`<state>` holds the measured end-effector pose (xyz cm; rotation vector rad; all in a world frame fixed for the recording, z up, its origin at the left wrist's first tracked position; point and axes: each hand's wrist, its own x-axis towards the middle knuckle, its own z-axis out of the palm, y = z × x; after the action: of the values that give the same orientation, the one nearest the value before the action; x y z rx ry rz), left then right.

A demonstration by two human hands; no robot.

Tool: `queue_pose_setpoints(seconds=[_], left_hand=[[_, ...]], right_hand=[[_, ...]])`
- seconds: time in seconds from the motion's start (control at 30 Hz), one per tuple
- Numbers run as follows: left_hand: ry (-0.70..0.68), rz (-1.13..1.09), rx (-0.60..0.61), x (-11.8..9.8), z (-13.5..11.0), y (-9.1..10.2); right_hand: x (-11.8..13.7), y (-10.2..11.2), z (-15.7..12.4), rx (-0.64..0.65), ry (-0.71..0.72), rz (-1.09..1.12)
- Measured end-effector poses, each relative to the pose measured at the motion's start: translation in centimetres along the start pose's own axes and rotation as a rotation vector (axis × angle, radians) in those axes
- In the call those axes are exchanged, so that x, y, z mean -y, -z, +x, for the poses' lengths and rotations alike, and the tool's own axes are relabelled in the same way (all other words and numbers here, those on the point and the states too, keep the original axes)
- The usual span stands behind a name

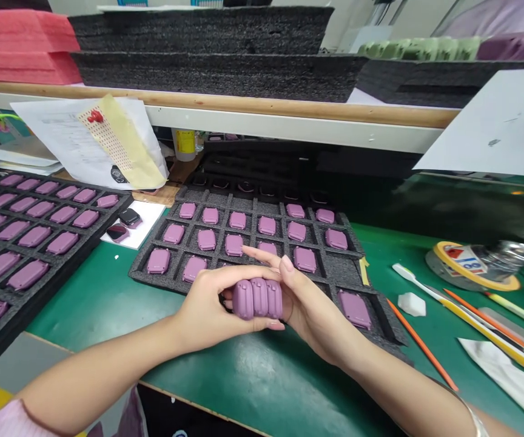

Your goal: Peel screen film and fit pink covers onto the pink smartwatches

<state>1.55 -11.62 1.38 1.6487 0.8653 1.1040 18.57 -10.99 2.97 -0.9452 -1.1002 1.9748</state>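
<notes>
Three mauve casings [257, 298] pressed between left hand [210, 301] and right hand [310, 306]

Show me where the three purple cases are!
In the head view, the purple cases are squeezed together between the left hand and the right hand, just in front of the foam tray above the green mat.

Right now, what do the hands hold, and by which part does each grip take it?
They hold three purple cases, standing side by side. The left hand cradles their left end and underside; the right hand presses their right end.
</notes>
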Motion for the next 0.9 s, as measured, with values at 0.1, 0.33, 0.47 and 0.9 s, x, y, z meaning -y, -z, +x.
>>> queue_pose_setpoints(seconds=[0.1,0.33,0.47,0.9], left_hand=[[0.004,0.007,-0.001,0.1,0.1,0.0],[-0.181,0.007,0.087,0.7,0.2,0.3],[-0.005,-0.157,0.091,0.8,-0.2,0.2],[0.413,-0.477,0.166,-0.1,0.3,0.1]], right_hand=[[0.0,0.2,0.2,-0.007,0.018,-0.043],[0.1,0.3,0.3,-0.001,0.215,-0.295],[-0.2,0.6,0.1,-0.105,0.458,-0.490],[-0.6,2.0,0.6,-0.102,0.802,-0.850]])
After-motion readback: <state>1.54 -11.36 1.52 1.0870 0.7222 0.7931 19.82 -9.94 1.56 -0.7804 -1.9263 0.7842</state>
